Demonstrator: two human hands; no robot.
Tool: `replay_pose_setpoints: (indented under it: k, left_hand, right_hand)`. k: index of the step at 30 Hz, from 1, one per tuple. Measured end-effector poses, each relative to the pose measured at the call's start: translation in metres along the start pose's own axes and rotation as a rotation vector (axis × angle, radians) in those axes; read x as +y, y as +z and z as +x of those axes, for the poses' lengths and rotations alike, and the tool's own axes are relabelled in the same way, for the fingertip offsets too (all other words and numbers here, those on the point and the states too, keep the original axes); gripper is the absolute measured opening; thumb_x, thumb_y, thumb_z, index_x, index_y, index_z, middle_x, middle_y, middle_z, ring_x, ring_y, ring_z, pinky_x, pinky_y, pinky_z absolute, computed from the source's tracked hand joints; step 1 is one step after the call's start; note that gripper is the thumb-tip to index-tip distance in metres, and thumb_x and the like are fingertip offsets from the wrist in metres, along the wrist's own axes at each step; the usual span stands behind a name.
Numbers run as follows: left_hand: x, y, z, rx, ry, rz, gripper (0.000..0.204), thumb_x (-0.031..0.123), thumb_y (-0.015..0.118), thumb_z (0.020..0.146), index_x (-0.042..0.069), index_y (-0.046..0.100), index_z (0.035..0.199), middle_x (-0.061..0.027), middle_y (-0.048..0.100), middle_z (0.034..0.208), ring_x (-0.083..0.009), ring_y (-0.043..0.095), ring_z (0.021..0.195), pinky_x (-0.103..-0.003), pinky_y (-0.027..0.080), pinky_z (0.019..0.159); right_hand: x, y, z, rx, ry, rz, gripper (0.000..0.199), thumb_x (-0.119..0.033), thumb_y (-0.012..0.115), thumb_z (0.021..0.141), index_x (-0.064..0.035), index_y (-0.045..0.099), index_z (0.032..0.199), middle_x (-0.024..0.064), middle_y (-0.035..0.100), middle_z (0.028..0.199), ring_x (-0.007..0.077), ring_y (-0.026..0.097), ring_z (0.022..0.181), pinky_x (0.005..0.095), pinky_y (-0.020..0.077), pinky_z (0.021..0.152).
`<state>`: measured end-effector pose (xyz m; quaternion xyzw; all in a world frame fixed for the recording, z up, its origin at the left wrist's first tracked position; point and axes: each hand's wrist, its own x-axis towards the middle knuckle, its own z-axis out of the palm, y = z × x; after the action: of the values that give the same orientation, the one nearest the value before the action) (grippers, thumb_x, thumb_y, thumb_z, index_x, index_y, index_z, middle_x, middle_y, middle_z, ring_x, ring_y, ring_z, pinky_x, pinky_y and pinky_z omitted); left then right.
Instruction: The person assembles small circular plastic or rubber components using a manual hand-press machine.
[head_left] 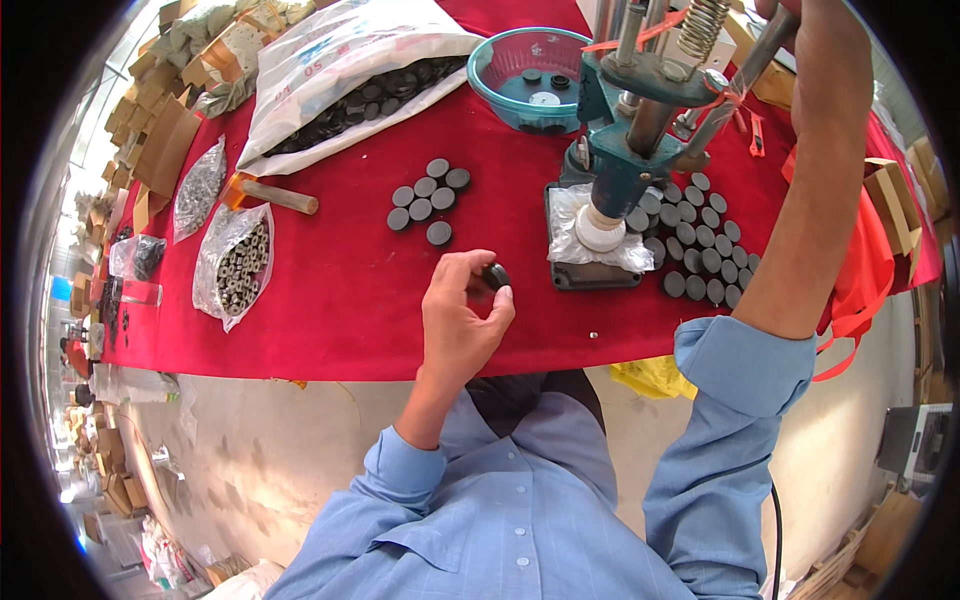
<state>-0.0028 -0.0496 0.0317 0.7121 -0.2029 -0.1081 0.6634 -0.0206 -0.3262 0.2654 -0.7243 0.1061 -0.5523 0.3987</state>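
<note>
My left hand point(462, 318) pinches a small black round cap point(495, 276) between thumb and fingers, just above the red cloth near the table's front edge. At the upper right, my right hand point(812, 22) is closed round the end of the lever point(765, 55) of a green hand press point(640, 145); part of that hand is cut off by the frame edge. Beneath the press head, a white round piece point(600, 232) stands on the plastic-covered base point(572, 275). Grey-topped caps point(708, 238) lie in a group right of the base, and several more point(424, 187) lie left of it.
A white bag point(350, 50) full of black caps lies at the back, beside a teal basket point(490, 80). To the left are an orange-headed hammer point(280, 196) and a clear bag of small metal parts point(240, 270). Red straps point(860, 265) hang at the right edge.
</note>
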Motion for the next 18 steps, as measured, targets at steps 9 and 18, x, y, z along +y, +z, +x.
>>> replay_pose_setpoints:
  k: [9, 18]
  left_hand:
    - [-0.013, -0.033, 0.027, 0.168, 0.353, 0.831, 0.038, 0.013, 0.074, 0.090, -0.003, 0.065, 0.123, -0.0179, 0.063, 0.124, -0.0328, 0.066, 0.099, -0.041, 0.054, 0.088]
    - [-0.044, -0.051, 0.029, 0.053, 0.407, 0.949, 0.041, 0.002, 0.058, 0.097, -0.005, 0.059, 0.138, -0.0224, 0.057, 0.144, -0.0379, 0.057, 0.131, -0.045, 0.045, 0.111]
  right_hand:
    - [0.005, 0.006, -0.004, 0.006, -0.241, -0.032, 0.041, -0.041, 0.051, 0.098, -0.0084, 0.061, 0.076, 0.0004, 0.052, 0.069, 0.0118, 0.047, 0.063, 0.0296, 0.0352, 0.064]
    - [0.008, 0.006, -0.006, 0.040, -0.251, -0.125, 0.041, -0.043, 0.049, 0.101, -0.0097, 0.060, 0.078, -0.0013, 0.048, 0.069, 0.0116, 0.043, 0.064, 0.0294, 0.0339, 0.064]
